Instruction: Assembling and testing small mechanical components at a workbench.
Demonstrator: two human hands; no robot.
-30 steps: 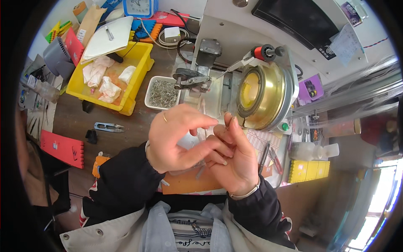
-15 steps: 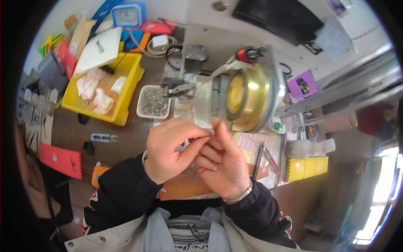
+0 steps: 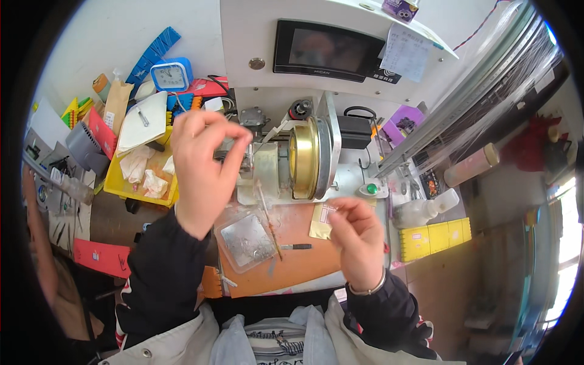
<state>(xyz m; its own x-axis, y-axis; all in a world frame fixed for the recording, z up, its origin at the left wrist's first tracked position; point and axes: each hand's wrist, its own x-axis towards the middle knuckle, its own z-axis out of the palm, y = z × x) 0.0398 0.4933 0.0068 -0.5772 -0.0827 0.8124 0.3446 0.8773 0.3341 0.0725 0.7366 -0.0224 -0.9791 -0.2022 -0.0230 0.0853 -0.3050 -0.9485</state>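
Note:
My left hand (image 3: 210, 173) is raised at the left side of a bench machine with a golden ring-shaped wheel (image 3: 302, 159). Its thumb and forefinger pinch together beside the machine's small clamp; whatever is between them is too small to make out. Lower right of the wheel, my right hand (image 3: 359, 240) hovers over the bench, its fingers loosely bent and apart from the thumb, with nothing visible in them. Between the hands lies a clear plastic box (image 3: 246, 241) holding tiny metal bits. A thin brownish stick (image 3: 269, 222) leans along its right edge.
A yellow bin (image 3: 125, 187) with crumpled white cloths stands at left, near a blue clock (image 3: 171, 75). A dark screen (image 3: 325, 50) is mounted above the machine. On the right are a green button (image 3: 370, 189), a plastic bottle (image 3: 423, 210) and a yellow box (image 3: 435, 239).
My hands, together before, have parted: the left went up and left to the clamp, the right moved right and down. The view has shifted, and the clear box is now uncovered.

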